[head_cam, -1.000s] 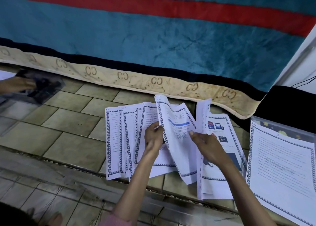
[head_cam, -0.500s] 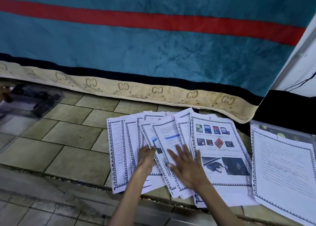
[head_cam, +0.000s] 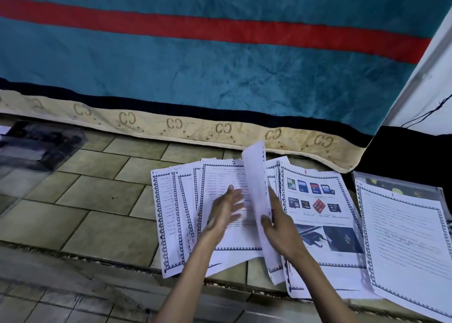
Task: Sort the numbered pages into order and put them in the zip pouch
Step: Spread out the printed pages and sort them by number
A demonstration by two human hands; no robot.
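Both hands were seen over a fan of printed pages (head_cam: pixel 186 215) spread on the tiled floor (head_cam: pixel 97 195). The left hand (head_cam: pixel 223 209) was held flat and open, fingers spread and blurred, over the page marked 2 (head_cam: pixel 221 183). The right hand (head_cam: pixel 278 227) was closed on one sheet (head_cam: pixel 256 188), which was stood up on edge between the hands, its punched margin turned toward the right. By that raised sheet the middle of the fan was hidden, so the pages behind it could not be counted.

Just beside the right hand, a page with coloured pictures of memory cards (head_cam: pixel 315 200), marked 8 at the top, was laid partly over other sheets. Near the right edge of the floor, a page marked 1 (head_cam: pixel 406 239) was seen lying on a clear zip pouch (head_cam: pixel 396 184), of which only the far end was left uncovered. Whether the pouch was zipped could not be told.

Well apart, at the far left edge of the floor, a clear plastic case (head_cam: pixel 44 144) with dark contents was set down; what was inside was too blurred to be named.

Behind the pages, a teal blanket (head_cam: pixel 220 78) with a red stripe, a dark band and a beige lettered border was hung down to the floor. At the right, a white frame (head_cam: pixel 420 83) and a thin black cable (head_cam: pixel 425 113) were visible above a black cloth (head_cam: pixel 401 151). Along the near side of the tiles, a step edge was seen.
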